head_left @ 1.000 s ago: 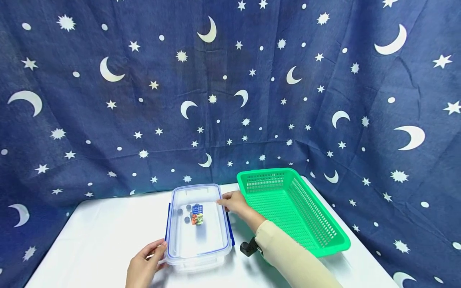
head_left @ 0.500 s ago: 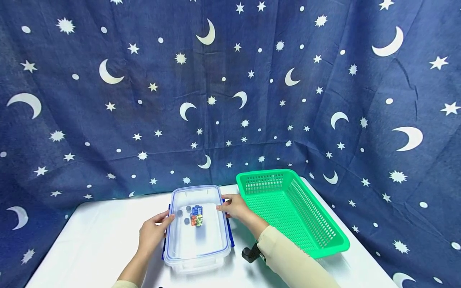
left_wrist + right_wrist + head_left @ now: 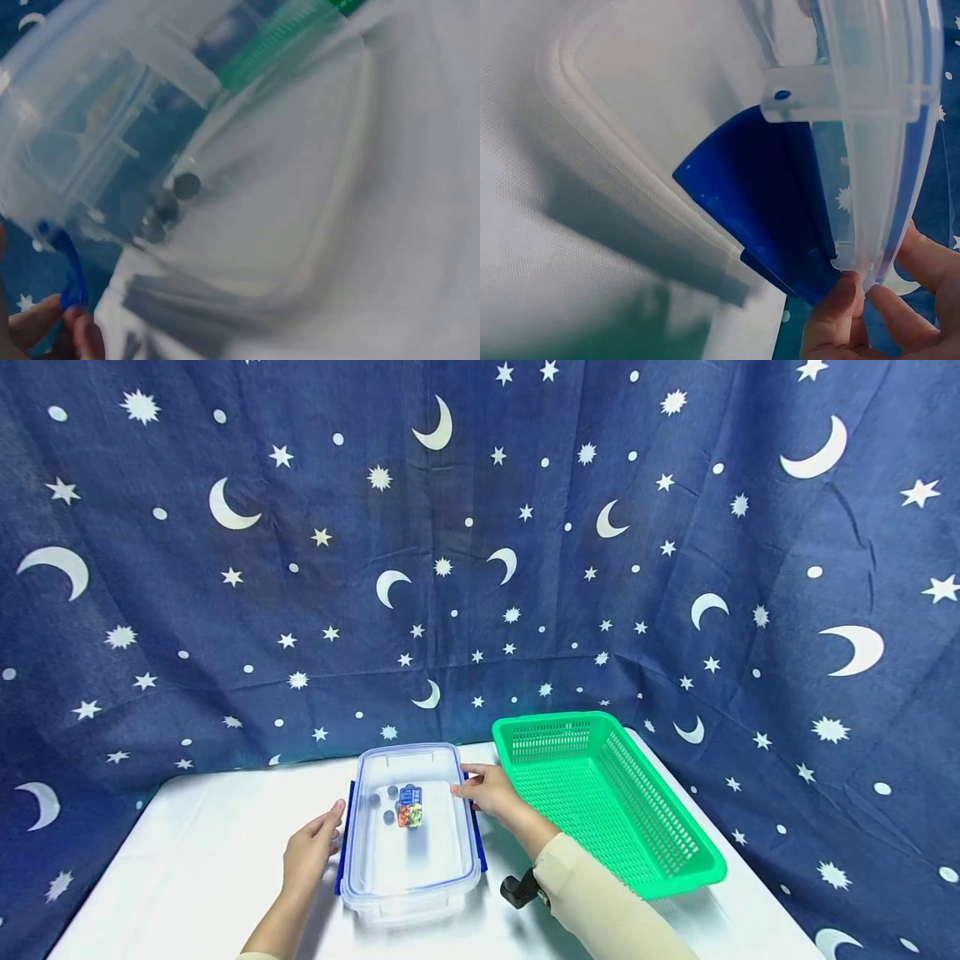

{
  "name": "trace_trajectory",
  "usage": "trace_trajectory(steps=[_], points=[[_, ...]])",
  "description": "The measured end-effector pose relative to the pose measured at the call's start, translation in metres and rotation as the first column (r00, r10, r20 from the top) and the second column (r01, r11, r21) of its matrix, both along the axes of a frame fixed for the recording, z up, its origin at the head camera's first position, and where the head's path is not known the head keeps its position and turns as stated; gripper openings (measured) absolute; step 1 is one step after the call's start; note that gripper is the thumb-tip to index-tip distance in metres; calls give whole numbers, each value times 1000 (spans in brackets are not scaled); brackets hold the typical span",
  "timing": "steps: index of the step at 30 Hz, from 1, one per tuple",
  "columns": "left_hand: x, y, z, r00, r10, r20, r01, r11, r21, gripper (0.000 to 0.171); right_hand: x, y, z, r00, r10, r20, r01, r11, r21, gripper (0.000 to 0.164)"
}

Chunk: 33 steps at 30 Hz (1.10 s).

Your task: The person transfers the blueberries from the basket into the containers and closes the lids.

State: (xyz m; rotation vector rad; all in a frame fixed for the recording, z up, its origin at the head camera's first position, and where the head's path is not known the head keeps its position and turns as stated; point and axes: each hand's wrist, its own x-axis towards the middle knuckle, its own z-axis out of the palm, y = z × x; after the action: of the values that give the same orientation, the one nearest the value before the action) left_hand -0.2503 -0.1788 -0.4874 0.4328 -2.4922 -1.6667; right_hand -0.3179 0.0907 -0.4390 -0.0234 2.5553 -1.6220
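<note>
A clear plastic food storage container (image 3: pixel 442 860) with a blue-sealed lid (image 3: pixel 386 768) stands on the table. Several dark small balls (image 3: pixel 374 800) show inside, near a colourful label (image 3: pixel 410 807) on the lid. My right hand (image 3: pixel 487 789) grips the container's right rim near its far corner, thumb on top and fingers below. Beside it, the right blue latch (image 3: pixel 757 202) hangs swung out. On the other side, my left hand (image 3: pixel 309 852) has its thumb off the lid. Its fingertips (image 3: pixel 88 337) touch the end of the left blue latch (image 3: pixel 71 262), which is flared outward.
A green perforated basket (image 3: pixel 660 889) stands right of the container, behind my right forearm. White cloth (image 3: pixel 217 843) covers the table. A dark blue curtain (image 3: pixel 337 610) with moons and stars hangs behind it.
My left hand has moved up along the container's left side from its near corner, then slightly left with its thumb leaving the lid. The left latch now sticks out farther. My right hand shifts only slightly.
</note>
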Motion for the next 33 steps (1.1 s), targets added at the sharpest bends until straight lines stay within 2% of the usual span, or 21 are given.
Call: trace_trajectory(steps=[3,6,11,14,18,21,25,28,33], points=[[4,-1,-5,997,-46,55,43,998,54,86,1,0,0,1000,-3,-17,4,1000,14,53],[6,0,-6,994,-77,79,68,991,113,89,2,1,-1,999,-10,-43,11,1000,28,52],[8,-1,0,999,-7,31,3,994,108,83,4,1,-2,998,-15,-55,16,1000,21,51],[9,-2,5,999,26,-20,-24,996,86,77,7,0,-1,999,-28,16,28,1000,-1,60],[11,2,12,995,61,-85,-59,998,26,68,11,0,0,984,-23,179,29,999,-29,75],[11,7,14,989,74,-125,-79,996,-39,61,15,3,2,958,34,284,-18,998,-56,68],[10,9,15,987,63,-146,-76,993,-85,59,18,6,4,939,94,331,-76,995,-66,47],[9,9,15,987,57,-148,-72,993,-93,59,19,7,6,951,82,297,-76,997,-30,47],[10,9,17,987,62,-149,-78,991,-108,57,21,3,8,992,8,128,-18,997,76,80]])
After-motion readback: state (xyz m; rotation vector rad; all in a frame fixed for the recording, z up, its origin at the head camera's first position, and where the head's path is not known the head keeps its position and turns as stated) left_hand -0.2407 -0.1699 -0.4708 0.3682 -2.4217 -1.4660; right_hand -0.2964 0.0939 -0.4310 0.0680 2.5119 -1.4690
